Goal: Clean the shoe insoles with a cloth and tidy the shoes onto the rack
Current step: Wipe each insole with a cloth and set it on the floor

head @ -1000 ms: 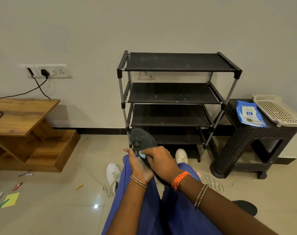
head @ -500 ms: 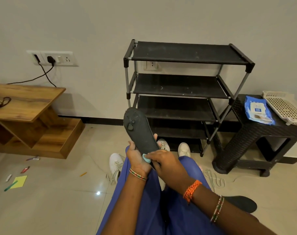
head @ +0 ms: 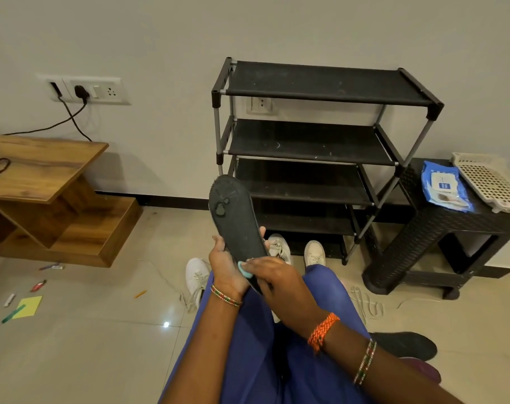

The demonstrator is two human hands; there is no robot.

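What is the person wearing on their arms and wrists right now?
Both forearms are bare, no sleeves. The left hand has a thin red-and-green beaded bracelet at the wrist. The right hand has a braided orange thread band, with thin beaded bangles further up the forearm.

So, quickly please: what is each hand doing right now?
Left hand: grips the black insole.
Right hand: pinches a small teal cloth against the insole.

The right hand (head: 272,277) has slid the cloth (head: 244,269) down the insole (head: 237,218).
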